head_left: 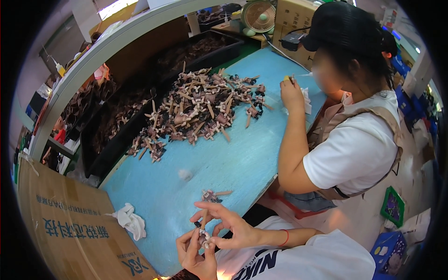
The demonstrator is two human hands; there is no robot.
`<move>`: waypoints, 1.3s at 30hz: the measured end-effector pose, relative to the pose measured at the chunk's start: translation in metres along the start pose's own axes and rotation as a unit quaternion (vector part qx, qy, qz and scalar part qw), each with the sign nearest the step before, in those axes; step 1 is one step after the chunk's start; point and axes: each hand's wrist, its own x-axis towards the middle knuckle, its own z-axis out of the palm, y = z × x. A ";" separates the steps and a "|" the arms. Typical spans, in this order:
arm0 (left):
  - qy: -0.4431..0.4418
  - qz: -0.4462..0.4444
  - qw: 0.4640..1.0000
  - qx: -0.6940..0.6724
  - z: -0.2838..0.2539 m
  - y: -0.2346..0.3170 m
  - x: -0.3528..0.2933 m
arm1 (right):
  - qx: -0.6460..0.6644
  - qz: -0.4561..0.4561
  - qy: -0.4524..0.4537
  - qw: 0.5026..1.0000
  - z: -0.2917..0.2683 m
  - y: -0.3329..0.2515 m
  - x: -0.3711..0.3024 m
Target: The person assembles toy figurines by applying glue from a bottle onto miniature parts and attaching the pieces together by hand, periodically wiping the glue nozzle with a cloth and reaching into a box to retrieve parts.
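A small figurine point(204, 237) with pale pink, white and black parts and a tan, stick-like piece is between my two hands, just over the table's near edge. My left hand point(198, 259) pinches it from below and the left. My right hand point(235, 228) is closed on its other side, thumb against it and index finger curled over the tan piece. Just beyond my fingers another figurine point(211, 196) lies on the blue tabletop point(224, 163), its tan piece pointing right. My fingers partly hide the held figurine.
A large heap of similar figurines point(198, 102) covers the table's far part, beside black bins point(93, 161). A crumpled white tissue point(130, 221) lies near a cardboard box point(79, 224) at left. A co-worker point(350, 140) sits at right, holding a small yellow item point(286, 78).
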 end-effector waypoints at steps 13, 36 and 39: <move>-0.013 0.051 0.999 0.016 0.002 0.010 0.004 | -0.017 0.002 0.007 1.000 -0.002 0.004 -0.004; -0.030 0.023 0.999 -0.002 0.006 0.009 -0.003 | -0.015 0.019 0.005 1.000 -0.006 0.000 -0.011; -0.026 0.029 0.999 -0.003 0.007 0.010 -0.003 | 0.001 0.015 0.006 1.000 -0.007 0.001 -0.011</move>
